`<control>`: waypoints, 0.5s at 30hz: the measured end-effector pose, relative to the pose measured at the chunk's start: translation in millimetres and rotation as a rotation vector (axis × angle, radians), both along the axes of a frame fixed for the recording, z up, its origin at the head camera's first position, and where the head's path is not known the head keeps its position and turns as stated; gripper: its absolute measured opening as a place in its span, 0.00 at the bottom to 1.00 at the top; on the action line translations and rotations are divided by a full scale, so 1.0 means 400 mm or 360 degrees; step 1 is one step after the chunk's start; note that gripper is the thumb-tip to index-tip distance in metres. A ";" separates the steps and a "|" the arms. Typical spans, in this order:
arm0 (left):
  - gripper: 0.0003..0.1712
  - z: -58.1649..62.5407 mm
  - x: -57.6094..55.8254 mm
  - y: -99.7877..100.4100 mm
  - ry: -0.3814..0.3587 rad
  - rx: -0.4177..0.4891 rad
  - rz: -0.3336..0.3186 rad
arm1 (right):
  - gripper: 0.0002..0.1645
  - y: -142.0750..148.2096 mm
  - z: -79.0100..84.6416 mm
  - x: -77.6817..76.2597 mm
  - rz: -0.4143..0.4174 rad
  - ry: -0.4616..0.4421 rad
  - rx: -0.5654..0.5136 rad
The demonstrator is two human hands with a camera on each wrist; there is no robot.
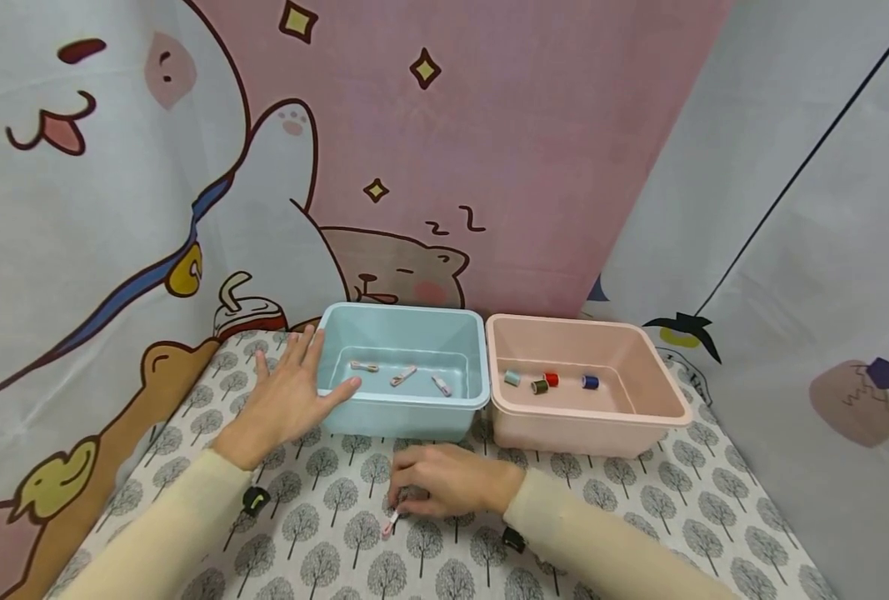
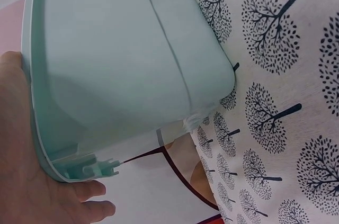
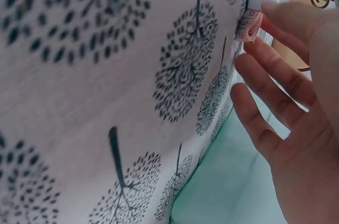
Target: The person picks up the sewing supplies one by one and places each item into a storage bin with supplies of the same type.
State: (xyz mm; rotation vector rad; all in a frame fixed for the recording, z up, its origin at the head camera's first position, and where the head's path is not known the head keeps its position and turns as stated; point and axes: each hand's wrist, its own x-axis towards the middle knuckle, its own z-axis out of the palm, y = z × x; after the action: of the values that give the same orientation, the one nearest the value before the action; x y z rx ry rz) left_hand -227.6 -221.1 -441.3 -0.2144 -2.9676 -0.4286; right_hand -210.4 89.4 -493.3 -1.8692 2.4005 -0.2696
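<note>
On the patterned cloth, my right hand point(image 1: 451, 482) pinches a small folded tape measure point(image 1: 391, 525) between thumb and fingertips. Its printed numbers and pink-and-white strip point(image 3: 252, 20) show in the right wrist view, beside the thumb. My left hand point(image 1: 282, 400) rests at the left end of the light blue bin point(image 1: 407, 415), fingers straight and spread, thumb over the front rim. The left wrist view shows this hand point(image 2: 32, 166) against the bin's edge. Inside the blue bin lie three small folded strips point(image 1: 403, 376), apart from each other.
A pink bin point(image 1: 579, 425) stands right beside the blue one, holding several thread spools, among them a red spool point(image 1: 551, 380) and a blue spool point(image 1: 590, 382). Behind both bins hangs a cartoon-printed cloth point(image 1: 519, 167). Tree-patterned cloth point(image 1: 324, 517) covers the table.
</note>
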 end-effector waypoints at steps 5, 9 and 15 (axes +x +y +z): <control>0.71 0.004 0.000 -0.002 -0.0004 -0.0008 -0.0001 | 0.16 0.007 -0.006 -0.001 0.0000 -0.0032 0.0062; 0.70 0.007 0.000 -0.002 0.0003 -0.0013 -0.0002 | 0.13 0.010 -0.012 -0.001 0.0006 -0.0089 0.0010; 0.70 0.004 0.001 0.000 0.0001 0.0005 0.0002 | 0.09 0.014 -0.019 -0.001 0.0005 -0.0139 -0.0014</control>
State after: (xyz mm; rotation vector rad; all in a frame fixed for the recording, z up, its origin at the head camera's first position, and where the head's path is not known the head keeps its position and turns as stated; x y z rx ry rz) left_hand -227.2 -221.0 -439.7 -0.2120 -2.9661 -0.4330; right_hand -210.8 94.8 -501.0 -1.8251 2.3430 -0.3544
